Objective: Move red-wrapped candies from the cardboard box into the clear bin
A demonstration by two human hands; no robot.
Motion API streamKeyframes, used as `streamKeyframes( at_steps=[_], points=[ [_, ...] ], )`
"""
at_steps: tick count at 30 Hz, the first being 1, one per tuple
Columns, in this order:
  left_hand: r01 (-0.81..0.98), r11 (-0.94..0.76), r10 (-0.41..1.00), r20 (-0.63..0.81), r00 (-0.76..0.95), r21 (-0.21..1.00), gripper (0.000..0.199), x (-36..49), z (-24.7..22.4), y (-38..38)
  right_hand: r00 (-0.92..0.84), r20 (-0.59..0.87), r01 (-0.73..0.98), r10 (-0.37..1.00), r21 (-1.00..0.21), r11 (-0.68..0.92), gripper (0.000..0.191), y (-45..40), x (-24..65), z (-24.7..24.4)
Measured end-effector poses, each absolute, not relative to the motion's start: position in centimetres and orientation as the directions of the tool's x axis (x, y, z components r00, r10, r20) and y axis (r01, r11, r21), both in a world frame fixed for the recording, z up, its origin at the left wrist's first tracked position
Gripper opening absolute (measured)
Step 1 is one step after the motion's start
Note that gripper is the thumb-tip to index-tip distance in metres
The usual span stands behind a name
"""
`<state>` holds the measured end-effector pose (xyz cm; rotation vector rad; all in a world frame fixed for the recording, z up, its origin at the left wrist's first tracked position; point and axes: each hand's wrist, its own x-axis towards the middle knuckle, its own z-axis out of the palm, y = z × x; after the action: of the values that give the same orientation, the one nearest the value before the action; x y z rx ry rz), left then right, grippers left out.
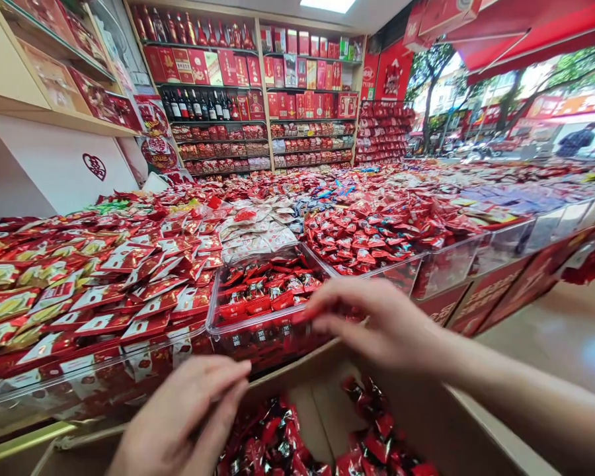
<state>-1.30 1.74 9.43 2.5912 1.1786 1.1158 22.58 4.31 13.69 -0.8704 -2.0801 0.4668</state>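
Observation:
My left hand [186, 416] is at the lower left, over the near side of an open cardboard box [322, 410]. Its fingers stretch forward with the thumb a little apart, and nothing shows between them. Slightly blurred, my right hand [377, 320] hovers by the front right corner of a clear plastic bin [258, 322]. The fingers curve loosely with a gap to the thumb, and I see nothing in them. Red and black wrapped candies [272, 287] fill the bin. Similar wrapped candies [272, 436] lie in the box below my hands, in two heaps.
Red and white snack packets [143, 277] heap up at the left, white packets [258, 228] behind the bin. More red candies [367, 238] fill a bin to the right. Shelves with bottles and boxes [203, 66] line the back. A person [576, 140] is outside, far right.

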Motion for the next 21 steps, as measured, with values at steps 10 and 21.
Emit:
streamKeyframes(
  at_steps=[10,21],
  points=[
    [0.788,-0.601,0.789,-0.057,0.612,0.134,0.018,4.1,16.0,13.1,-0.454,0.39,0.742,0.801,-0.332,0.582,0.008,12.3,22.2,14.5],
    [0.815,-0.578,0.794,-0.203,0.573,0.043,0.016,4.3,16.2,13.5,-0.509,0.158,0.832,0.846,-0.163,0.531,0.014,11.9,21.8,15.7]
  ],
)
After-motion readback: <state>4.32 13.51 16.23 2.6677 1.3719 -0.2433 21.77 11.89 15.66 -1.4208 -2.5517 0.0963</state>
